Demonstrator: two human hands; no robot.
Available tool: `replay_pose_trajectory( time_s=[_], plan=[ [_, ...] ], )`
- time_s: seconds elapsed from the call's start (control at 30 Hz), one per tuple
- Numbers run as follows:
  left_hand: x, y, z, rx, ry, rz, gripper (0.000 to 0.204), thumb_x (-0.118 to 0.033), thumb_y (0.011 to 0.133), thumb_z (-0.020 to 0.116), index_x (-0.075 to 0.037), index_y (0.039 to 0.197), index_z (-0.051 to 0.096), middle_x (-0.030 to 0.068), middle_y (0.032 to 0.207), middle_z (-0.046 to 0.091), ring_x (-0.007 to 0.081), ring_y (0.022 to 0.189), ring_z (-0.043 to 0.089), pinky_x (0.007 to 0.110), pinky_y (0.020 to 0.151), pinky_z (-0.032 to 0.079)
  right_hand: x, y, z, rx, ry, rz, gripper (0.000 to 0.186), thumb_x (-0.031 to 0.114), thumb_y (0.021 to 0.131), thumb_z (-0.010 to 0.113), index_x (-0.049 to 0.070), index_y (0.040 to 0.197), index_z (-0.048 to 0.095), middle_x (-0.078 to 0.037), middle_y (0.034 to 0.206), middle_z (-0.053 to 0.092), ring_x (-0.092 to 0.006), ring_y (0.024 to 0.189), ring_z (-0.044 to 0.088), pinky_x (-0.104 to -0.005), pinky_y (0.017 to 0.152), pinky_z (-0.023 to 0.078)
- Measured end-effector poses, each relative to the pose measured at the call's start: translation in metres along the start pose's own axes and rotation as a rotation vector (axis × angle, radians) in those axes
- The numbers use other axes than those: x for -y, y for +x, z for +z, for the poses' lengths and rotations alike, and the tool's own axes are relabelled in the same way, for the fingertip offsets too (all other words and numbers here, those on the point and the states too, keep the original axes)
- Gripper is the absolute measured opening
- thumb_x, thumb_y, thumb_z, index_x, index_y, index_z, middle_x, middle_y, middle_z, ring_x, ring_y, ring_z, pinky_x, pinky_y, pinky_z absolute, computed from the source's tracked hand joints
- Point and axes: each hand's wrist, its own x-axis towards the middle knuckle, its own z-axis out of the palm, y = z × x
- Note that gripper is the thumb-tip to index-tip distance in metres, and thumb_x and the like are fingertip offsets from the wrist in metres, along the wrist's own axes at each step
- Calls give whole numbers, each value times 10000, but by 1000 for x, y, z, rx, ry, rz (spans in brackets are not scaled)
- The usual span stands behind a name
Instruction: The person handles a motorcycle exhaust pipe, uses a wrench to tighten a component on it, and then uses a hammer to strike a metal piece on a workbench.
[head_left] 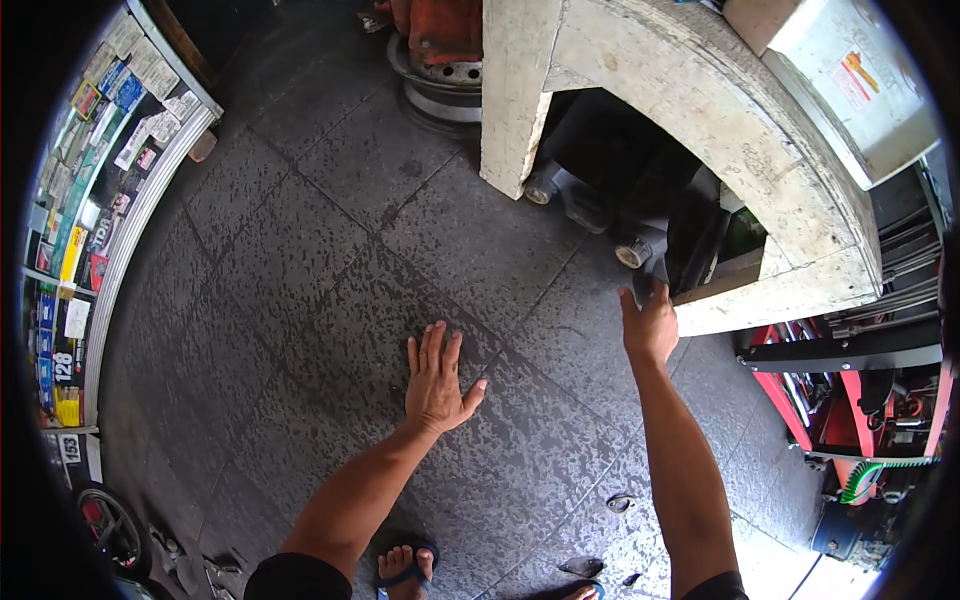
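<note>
Under the off-white wooden bench, a dark grey plastic jug [648,238] lies with its round, pale-topped cap pointing out. My right hand [652,325] is at the jug's near end, beside the cap. Its fingers close on the dark part there, partly hidden, while the thumb sticks up at the side. A second grey jug [580,197] lies to the left, cap outward. My left hand [436,380] is open above the dark tiled floor [340,270], fingers stretched forward and thumb out to the right, holding nothing.
The bench [690,70] fills the upper right, its leg and lower rail framing the opening. A glass display case [110,170] curves along the left. A wheel rim [440,85] stands at the back. Red tool trays [860,400] sit at the right. My sandalled foot [408,567] shows below.
</note>
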Motion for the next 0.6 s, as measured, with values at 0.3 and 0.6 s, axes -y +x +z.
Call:
replay_pose_trajectory(
  time_s=[0.3,0.6],
  plan=[
    [1,14,3,-155,-49,7,678,-344,910,592,-68,1462,310,233,1444,306,453,1378,294,644,1124,210,-57,-153,-61,140,159,-545,282,191,854,735,50,1062,607,-151,811,704,-294,580,686,-379,478,513],
    [-134,242,-8,0,-249,41,642,-142,870,620,-91,1466,388,219,1059,640,393,935,640,479,807,521,-156,-291,-195,322,-45,-605,141,199,877,743,155,1001,693,-63,704,633,-248,517,600,-376,448,466]
  ],
)
